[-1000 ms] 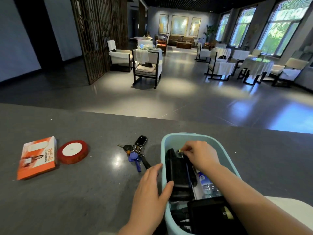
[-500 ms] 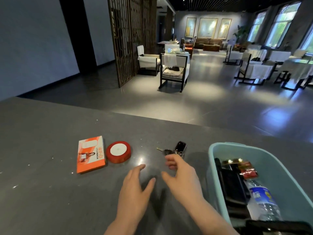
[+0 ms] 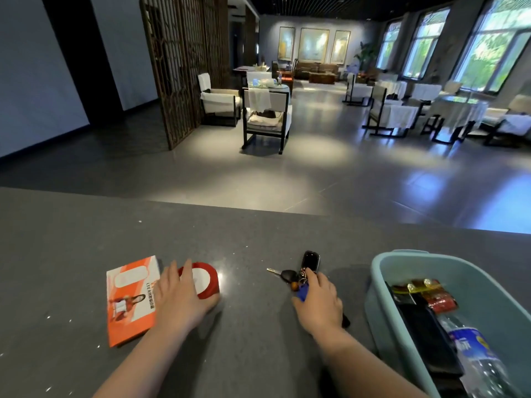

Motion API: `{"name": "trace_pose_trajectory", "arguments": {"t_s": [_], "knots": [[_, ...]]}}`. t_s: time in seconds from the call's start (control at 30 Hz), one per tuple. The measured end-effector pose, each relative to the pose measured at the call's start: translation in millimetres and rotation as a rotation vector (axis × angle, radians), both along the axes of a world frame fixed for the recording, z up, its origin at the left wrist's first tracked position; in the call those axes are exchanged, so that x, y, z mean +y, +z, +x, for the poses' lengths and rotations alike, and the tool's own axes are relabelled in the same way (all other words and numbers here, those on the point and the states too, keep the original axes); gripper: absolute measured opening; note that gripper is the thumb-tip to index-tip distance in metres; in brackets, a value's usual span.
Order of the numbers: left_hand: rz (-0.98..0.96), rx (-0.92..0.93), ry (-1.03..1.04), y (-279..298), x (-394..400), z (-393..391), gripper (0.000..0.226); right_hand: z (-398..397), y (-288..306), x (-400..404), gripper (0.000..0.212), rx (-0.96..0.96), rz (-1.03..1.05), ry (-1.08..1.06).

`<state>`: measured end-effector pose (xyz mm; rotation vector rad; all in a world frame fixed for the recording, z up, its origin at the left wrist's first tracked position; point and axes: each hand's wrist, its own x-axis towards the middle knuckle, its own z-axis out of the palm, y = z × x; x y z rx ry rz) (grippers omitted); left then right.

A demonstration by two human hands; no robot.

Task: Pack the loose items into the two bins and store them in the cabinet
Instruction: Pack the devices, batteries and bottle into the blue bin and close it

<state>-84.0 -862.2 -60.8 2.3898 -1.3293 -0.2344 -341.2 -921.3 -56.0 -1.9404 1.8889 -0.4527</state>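
My left hand (image 3: 181, 300) lies over a red roll of ribbon (image 3: 208, 280) on the grey counter, fingers curving round its near side. An orange and white box (image 3: 129, 300) lies flat just left of that hand. My right hand (image 3: 317, 300) closes its fingers over a bunch of keys (image 3: 298, 275) with a black fob and a blue tag. A light blue bin (image 3: 382, 285) stands at the right, holding a black pouch, red packets and a water bottle (image 3: 477, 357).
The grey counter (image 3: 86, 239) ends at a far edge, with open floor beyond it. Chairs and cloth-covered tables stand across the room. A dark lattice screen stands at the back left.
My left hand has moved left onto the red ribbon roll. My right hand, out of the bin a second ago, has settled onto the keys. The view has shifted right.
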Motion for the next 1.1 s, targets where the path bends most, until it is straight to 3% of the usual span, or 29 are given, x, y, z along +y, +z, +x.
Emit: {"name": "trace_pose_trajectory", "arguments": {"t_s": [0.13,0.27,0.53,0.67,0.83,1.1], "knots": [[0.043,0.002,-0.035,-9.4,-10.3,2.9,0.111,-0.3,-7.6,-4.8,0.062,0.034,-0.025,0.006],[0.002,-0.025,-0.029,-4.4,-5.7,-8.7,0.106,5.0,-6.4,0.2,0.042,0.068,-0.104,0.0],[0.027,0.203,-0.098,4.2,23.3,-56.9,0.106,2.0,0.0,27.6,0.016,0.054,-0.095,0.058],[-0.005,0.294,-0.093,9.6,50.5,-84.4,0.108,-8.2,12.7,51.6,0.014,-0.095,-0.052,0.089],[-0.156,0.376,-0.066,26.5,79.3,-122.5,0.109,-27.6,58.0,75.2,0.017,-0.308,-0.161,0.074],[-0.369,0.326,-0.191,96.4,88.0,-193.4,0.103,-107.0,142.2,108.0,0.018,-0.509,-0.365,0.136]]}}
